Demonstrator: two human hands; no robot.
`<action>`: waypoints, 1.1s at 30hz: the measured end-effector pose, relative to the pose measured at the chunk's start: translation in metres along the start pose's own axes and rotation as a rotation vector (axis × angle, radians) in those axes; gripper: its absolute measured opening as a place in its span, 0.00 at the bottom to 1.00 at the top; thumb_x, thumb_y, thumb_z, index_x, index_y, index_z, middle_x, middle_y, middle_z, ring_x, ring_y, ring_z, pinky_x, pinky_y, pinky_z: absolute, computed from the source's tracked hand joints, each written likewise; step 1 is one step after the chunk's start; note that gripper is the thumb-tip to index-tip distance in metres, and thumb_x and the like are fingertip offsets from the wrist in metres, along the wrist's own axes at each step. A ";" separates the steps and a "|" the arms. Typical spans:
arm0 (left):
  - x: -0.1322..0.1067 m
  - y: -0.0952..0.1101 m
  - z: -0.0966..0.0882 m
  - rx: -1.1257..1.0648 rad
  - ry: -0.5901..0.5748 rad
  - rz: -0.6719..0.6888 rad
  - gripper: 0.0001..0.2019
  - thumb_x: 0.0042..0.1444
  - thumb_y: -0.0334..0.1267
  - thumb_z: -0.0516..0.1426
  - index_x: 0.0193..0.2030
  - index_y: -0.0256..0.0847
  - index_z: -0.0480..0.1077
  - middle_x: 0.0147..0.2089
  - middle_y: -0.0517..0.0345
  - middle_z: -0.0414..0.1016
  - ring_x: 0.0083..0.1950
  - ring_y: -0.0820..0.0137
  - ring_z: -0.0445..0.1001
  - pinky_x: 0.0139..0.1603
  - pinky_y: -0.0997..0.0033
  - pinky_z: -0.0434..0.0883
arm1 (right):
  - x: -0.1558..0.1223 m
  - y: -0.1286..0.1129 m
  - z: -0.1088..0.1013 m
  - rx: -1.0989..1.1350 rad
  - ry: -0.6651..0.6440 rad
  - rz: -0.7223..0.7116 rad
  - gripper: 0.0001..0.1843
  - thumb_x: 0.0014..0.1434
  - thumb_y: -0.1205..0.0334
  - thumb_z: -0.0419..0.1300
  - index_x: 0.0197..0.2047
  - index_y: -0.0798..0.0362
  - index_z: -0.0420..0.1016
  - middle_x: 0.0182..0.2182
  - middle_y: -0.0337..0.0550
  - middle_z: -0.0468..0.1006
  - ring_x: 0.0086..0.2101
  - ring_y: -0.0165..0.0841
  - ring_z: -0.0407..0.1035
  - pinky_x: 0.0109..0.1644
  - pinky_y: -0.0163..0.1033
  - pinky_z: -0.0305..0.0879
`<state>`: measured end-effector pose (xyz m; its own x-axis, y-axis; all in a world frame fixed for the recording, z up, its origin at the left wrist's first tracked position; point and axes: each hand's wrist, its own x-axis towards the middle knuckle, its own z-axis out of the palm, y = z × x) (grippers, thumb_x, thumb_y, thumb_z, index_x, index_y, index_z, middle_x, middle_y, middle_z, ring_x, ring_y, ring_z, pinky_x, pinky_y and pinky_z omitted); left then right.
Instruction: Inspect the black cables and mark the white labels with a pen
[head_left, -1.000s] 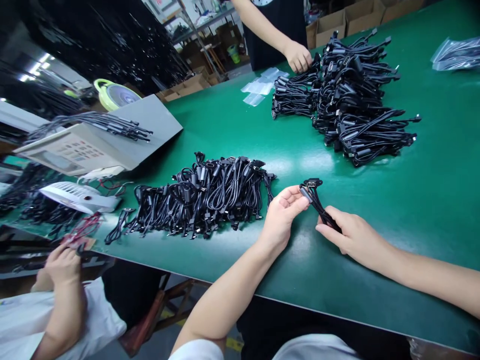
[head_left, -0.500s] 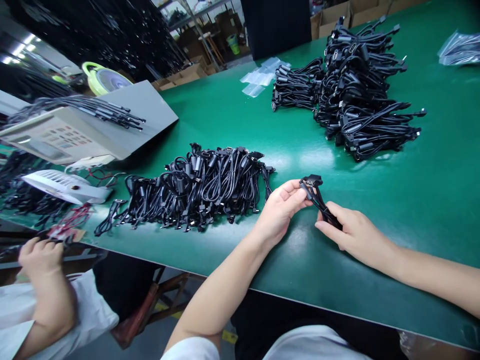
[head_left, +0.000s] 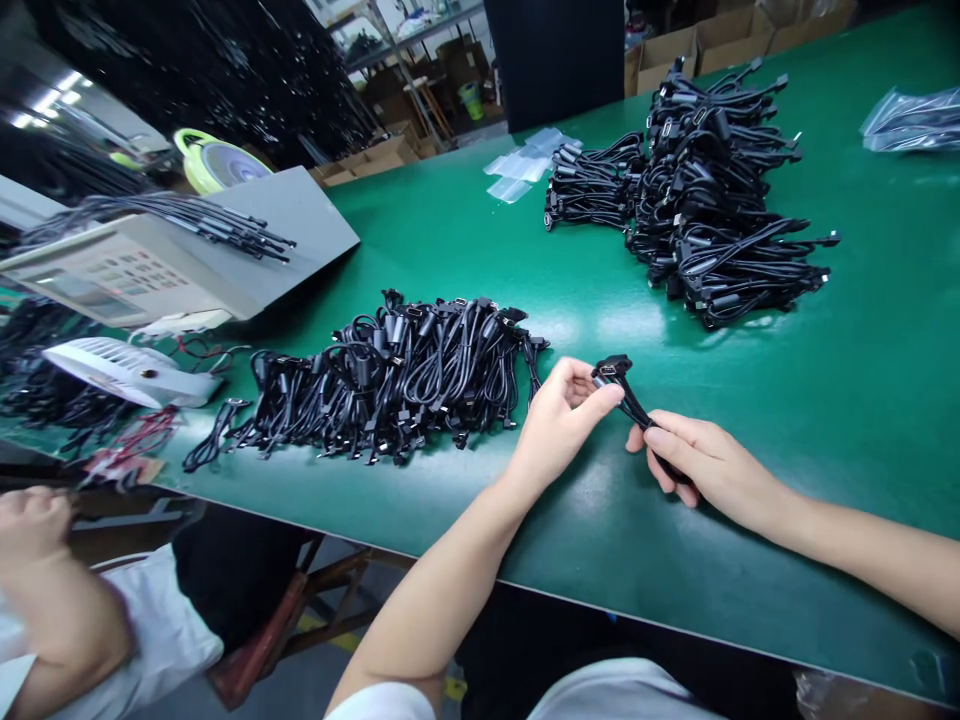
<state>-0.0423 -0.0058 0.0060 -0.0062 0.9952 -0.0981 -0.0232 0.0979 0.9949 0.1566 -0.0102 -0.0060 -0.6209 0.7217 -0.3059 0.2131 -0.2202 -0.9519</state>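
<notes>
A folded black cable slants above the green table, with its black connector head at the upper left end. My right hand is closed round the lower part of the cable, thumb on top and fingers curled beneath. At the connector end my left hand has its thumb and curled fingers on the cable just below the head; its fingertips are partly hidden. Just left of that hand lies a long heap of similar bundled black cables.
A second cable heap lies at the back right, beside clear plastic bags. A bagged bundle is at far right. On the left stand a grey tester box and a white fan. A co-worker's arm is at lower left.
My right-hand fingers have shifted their grip, now showing below the cable. The left thumb has moved slightly along it, and the connector head has turned a little. The co-worker's hand has moved left.
</notes>
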 end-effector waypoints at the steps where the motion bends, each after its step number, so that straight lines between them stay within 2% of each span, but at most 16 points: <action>1: -0.001 0.002 0.000 0.029 0.019 0.053 0.17 0.54 0.44 0.66 0.44 0.39 0.67 0.41 0.57 0.74 0.42 0.73 0.74 0.47 0.72 0.70 | -0.001 0.000 0.000 0.086 -0.047 0.014 0.22 0.70 0.42 0.50 0.42 0.54 0.71 0.21 0.33 0.69 0.17 0.24 0.58 0.22 0.30 0.54; 4: -0.005 0.008 0.002 0.001 -0.056 0.106 0.17 0.60 0.42 0.62 0.55 0.42 0.69 0.51 0.53 0.74 0.48 0.69 0.76 0.52 0.69 0.72 | -0.003 0.000 0.001 0.355 -0.177 0.082 0.24 0.69 0.42 0.51 0.40 0.56 0.72 0.16 0.32 0.64 0.14 0.22 0.50 0.19 0.29 0.47; 6: -0.006 0.012 0.002 -0.007 -0.107 0.089 0.16 0.62 0.41 0.59 0.55 0.41 0.72 0.51 0.50 0.76 0.47 0.68 0.77 0.52 0.67 0.73 | -0.004 0.000 0.003 0.481 -0.223 0.123 0.24 0.69 0.43 0.52 0.39 0.57 0.73 0.14 0.31 0.62 0.14 0.22 0.46 0.18 0.29 0.43; 12: -0.004 0.010 -0.003 -0.011 -0.119 0.047 0.17 0.66 0.41 0.53 0.57 0.42 0.75 0.51 0.50 0.79 0.50 0.65 0.78 0.56 0.64 0.71 | -0.003 0.002 0.001 0.597 -0.264 0.147 0.22 0.68 0.46 0.54 0.38 0.57 0.75 0.14 0.32 0.63 0.13 0.21 0.47 0.18 0.28 0.45; 16: -0.004 0.009 -0.004 -0.015 -0.099 0.013 0.17 0.66 0.43 0.53 0.56 0.41 0.76 0.50 0.50 0.80 0.50 0.65 0.78 0.57 0.64 0.70 | -0.004 0.000 0.001 0.565 -0.273 0.142 0.22 0.69 0.46 0.53 0.40 0.57 0.76 0.17 0.36 0.69 0.14 0.23 0.55 0.20 0.29 0.51; 19: -0.007 0.007 0.000 -0.030 -0.196 -0.025 0.17 0.66 0.45 0.54 0.54 0.42 0.76 0.52 0.50 0.78 0.50 0.64 0.78 0.55 0.65 0.71 | -0.003 -0.003 0.003 0.597 -0.258 0.158 0.17 0.69 0.49 0.55 0.45 0.54 0.77 0.28 0.42 0.76 0.24 0.28 0.69 0.30 0.33 0.65; 21: -0.009 0.004 0.004 -0.064 -0.243 -0.010 0.17 0.65 0.45 0.56 0.56 0.43 0.75 0.56 0.51 0.76 0.53 0.64 0.76 0.56 0.66 0.70 | 0.001 -0.005 0.003 0.649 -0.251 0.145 0.13 0.67 0.52 0.60 0.45 0.53 0.76 0.32 0.41 0.77 0.29 0.30 0.73 0.34 0.33 0.70; 23: -0.009 -0.001 0.008 -0.115 -0.192 0.018 0.19 0.63 0.45 0.58 0.59 0.46 0.70 0.59 0.53 0.72 0.56 0.66 0.74 0.58 0.68 0.69 | 0.005 -0.008 -0.001 0.702 -0.200 0.076 0.10 0.64 0.56 0.64 0.43 0.53 0.74 0.31 0.40 0.77 0.30 0.29 0.74 0.35 0.32 0.72; 25: -0.009 -0.004 0.010 -0.144 -0.138 0.005 0.20 0.61 0.45 0.61 0.58 0.46 0.68 0.55 0.54 0.72 0.53 0.68 0.74 0.53 0.70 0.71 | 0.010 -0.013 -0.009 0.739 -0.054 -0.034 0.08 0.63 0.59 0.65 0.42 0.53 0.73 0.33 0.39 0.78 0.31 0.29 0.75 0.38 0.33 0.74; 27: -0.011 -0.005 0.013 -0.132 -0.209 -0.070 0.19 0.57 0.44 0.64 0.53 0.42 0.69 0.47 0.54 0.74 0.45 0.71 0.74 0.47 0.71 0.72 | 0.012 -0.021 -0.019 0.730 0.119 -0.150 0.06 0.64 0.61 0.64 0.41 0.53 0.72 0.35 0.39 0.78 0.34 0.29 0.76 0.42 0.34 0.75; 29: -0.013 -0.005 0.016 -0.104 -0.348 -0.155 0.19 0.54 0.42 0.67 0.48 0.39 0.69 0.42 0.55 0.74 0.41 0.72 0.74 0.44 0.71 0.72 | 0.011 -0.030 -0.026 0.683 0.236 -0.237 0.05 0.64 0.62 0.64 0.41 0.52 0.72 0.38 0.38 0.78 0.38 0.29 0.76 0.46 0.36 0.76; 31: -0.017 -0.005 0.019 -0.091 -0.447 -0.211 0.19 0.53 0.40 0.68 0.47 0.38 0.70 0.41 0.55 0.75 0.40 0.72 0.74 0.46 0.70 0.71 | 0.008 -0.037 -0.029 0.629 0.290 -0.291 0.07 0.63 0.60 0.65 0.41 0.50 0.71 0.38 0.37 0.78 0.40 0.30 0.76 0.49 0.38 0.76; 33: -0.020 -0.005 0.023 -0.096 -0.477 -0.239 0.18 0.52 0.39 0.68 0.46 0.37 0.70 0.40 0.55 0.76 0.40 0.72 0.75 0.47 0.70 0.71 | 0.005 -0.042 -0.027 0.585 0.312 -0.321 0.10 0.61 0.58 0.67 0.41 0.49 0.71 0.37 0.36 0.77 0.39 0.31 0.77 0.50 0.40 0.76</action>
<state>-0.0191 -0.0261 0.0033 0.4644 0.8409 -0.2777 -0.0600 0.3428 0.9375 0.1655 0.0205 0.0331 -0.3225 0.9436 -0.0746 -0.4348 -0.2177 -0.8738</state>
